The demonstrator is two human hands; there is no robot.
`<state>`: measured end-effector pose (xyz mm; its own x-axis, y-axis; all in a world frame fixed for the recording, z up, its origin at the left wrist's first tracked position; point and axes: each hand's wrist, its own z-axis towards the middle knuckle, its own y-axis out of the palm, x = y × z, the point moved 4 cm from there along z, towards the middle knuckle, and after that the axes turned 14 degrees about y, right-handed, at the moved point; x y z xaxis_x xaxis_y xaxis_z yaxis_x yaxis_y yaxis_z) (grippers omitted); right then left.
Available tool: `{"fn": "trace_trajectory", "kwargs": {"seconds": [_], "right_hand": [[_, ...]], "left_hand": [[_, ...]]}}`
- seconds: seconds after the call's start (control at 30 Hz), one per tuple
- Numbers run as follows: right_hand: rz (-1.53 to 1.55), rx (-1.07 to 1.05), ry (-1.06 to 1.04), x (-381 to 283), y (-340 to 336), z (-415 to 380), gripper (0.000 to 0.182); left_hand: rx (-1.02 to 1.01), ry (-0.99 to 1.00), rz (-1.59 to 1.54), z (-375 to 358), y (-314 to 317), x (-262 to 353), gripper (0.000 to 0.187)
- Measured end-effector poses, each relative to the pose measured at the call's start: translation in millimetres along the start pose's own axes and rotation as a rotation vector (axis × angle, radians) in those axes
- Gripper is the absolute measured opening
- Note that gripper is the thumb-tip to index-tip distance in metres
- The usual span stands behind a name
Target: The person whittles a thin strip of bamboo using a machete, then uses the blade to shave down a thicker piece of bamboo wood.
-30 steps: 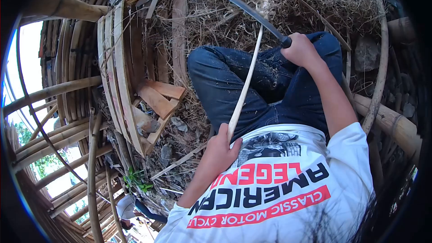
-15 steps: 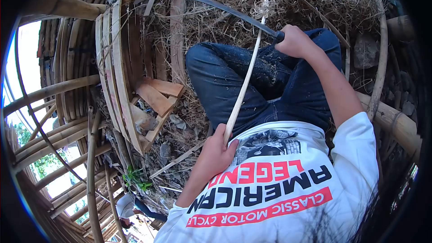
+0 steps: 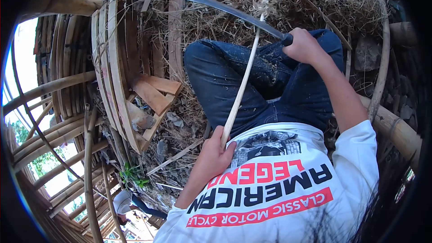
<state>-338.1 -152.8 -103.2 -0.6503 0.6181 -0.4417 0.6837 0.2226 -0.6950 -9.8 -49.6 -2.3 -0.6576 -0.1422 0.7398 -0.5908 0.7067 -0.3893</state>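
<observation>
My right hand (image 3: 302,46) is closed around the black handle of a long, curved machete (image 3: 227,10). Its blade points left and crosses a pale bamboo strip (image 3: 245,78) near the strip's far end. My left hand (image 3: 213,155) grips the near end of that strip, close against my white shirt (image 3: 270,207). From there the strip slants up and away between my crossed legs in dark jeans (image 3: 225,76). Small shavings are stuck to the jeans.
Curly shavings (image 3: 211,27) cover the ground ahead. To the left stand a slatted wooden crate (image 3: 114,72) and a bamboo framework (image 3: 49,90). A thick bamboo pole (image 3: 393,128) and a stone (image 3: 366,53) lie at right. Another person (image 3: 122,203) appears at lower left.
My right hand has shifted a little to the right and down with the machete. The strip has tilted slightly, its far end moving left; my left hand keeps its grip.
</observation>
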Motion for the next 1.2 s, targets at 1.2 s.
{"fn": "trace_trajectory", "kwargs": {"seconds": [1.2], "right_hand": [[-0.012,-0.133,0.025,-32.5,49.5,-61.0,0.024]], "left_hand": [[0.167,0.119,0.266,15.3,-16.5,-7.3,0.021]]}}
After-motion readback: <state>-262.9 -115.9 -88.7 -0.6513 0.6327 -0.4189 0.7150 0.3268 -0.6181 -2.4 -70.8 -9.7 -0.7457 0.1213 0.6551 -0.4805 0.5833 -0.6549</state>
